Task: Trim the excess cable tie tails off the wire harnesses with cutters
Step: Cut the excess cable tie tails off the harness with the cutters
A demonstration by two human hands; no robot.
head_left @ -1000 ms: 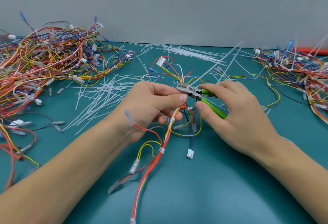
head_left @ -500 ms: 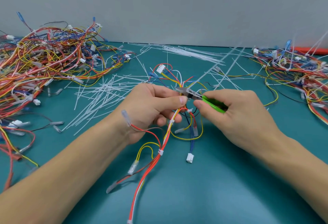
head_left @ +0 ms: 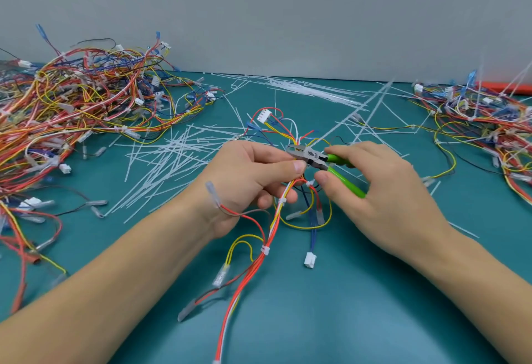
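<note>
My left hand [head_left: 250, 179] grips a wire harness [head_left: 259, 254] of red, yellow and white wires bound by small white cable ties, holding it above the teal mat. My right hand [head_left: 383, 202] grips green-handled cutters [head_left: 319, 160]. Their metal jaws point left and sit right beside my left fingertips, at the harness where its wires fan out toward a white connector [head_left: 263, 116]. Whether a tie tail lies between the jaws is too small to tell.
A large heap of harnesses [head_left: 72, 113] fills the left side, and another heap [head_left: 483, 124] with long uncut tie tails lies at the right. Cut white tie tails [head_left: 164, 167] litter the mat's middle. A grey wall [head_left: 264, 18] closes the back.
The cutter handles closed half a second ago and are now spread apart again. The jaws stay at the same spot by my left fingertips. The harness barely moved.
</note>
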